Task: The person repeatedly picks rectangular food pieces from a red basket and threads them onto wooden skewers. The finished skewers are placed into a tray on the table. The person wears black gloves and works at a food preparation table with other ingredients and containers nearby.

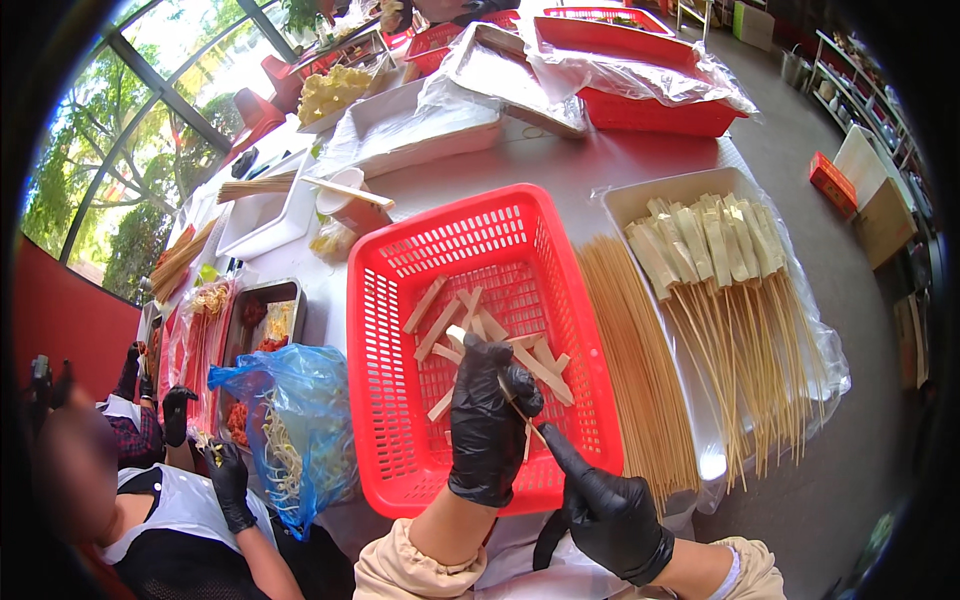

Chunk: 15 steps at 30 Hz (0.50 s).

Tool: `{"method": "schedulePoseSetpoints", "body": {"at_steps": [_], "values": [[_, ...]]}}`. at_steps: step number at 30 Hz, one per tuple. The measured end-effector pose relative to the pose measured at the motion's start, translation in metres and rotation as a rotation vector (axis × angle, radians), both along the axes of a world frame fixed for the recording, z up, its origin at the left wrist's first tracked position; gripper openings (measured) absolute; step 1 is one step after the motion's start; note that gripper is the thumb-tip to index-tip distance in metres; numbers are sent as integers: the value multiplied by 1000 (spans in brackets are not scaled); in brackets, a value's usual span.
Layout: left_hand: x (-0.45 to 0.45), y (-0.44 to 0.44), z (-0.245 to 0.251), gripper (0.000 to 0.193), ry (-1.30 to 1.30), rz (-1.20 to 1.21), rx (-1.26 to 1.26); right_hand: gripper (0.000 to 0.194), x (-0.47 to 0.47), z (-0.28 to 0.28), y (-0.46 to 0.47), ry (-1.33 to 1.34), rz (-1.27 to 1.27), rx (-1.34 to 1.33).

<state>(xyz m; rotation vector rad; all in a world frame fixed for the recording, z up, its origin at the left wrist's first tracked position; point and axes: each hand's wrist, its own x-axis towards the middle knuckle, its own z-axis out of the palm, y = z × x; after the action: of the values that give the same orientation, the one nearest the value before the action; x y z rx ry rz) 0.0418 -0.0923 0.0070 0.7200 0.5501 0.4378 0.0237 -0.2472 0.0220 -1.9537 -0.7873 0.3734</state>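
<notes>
My left hand, in a black glove, is closed around a pale food strip whose tip shows above the fingers. Lower right of it, my right hand, also gloved in black, pinches a thin wooden skewer and points it up into the left hand. How far the skewer enters the strip is hidden by the left fingers. Both hands are over the near part of a red plastic basket. Loose pale strips, perhaps tofu, lie scattered on its slotted floor.
Right of the basket lies a bundle of bare skewers, beside a plastic-lined white tray of skewered strips. Left are a blue bag of bean sprouts and a co-worker's gloved hand. Lined trays and a red crate stand behind.
</notes>
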Motion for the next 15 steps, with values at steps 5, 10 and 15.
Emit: {"method": "schedulePoseSetpoints", "body": {"at_steps": [5,10,15], "values": [[0,-3,2,32,10,-12,-45,76,0,-3,3,-10,7,26],[-2,-3,3,33,-43,-51,-54,79,3,-11,7,-143,-1,-4],[2,4,19,34,-5,101,-138,82,5,-5,2,-78,57,13]]}}
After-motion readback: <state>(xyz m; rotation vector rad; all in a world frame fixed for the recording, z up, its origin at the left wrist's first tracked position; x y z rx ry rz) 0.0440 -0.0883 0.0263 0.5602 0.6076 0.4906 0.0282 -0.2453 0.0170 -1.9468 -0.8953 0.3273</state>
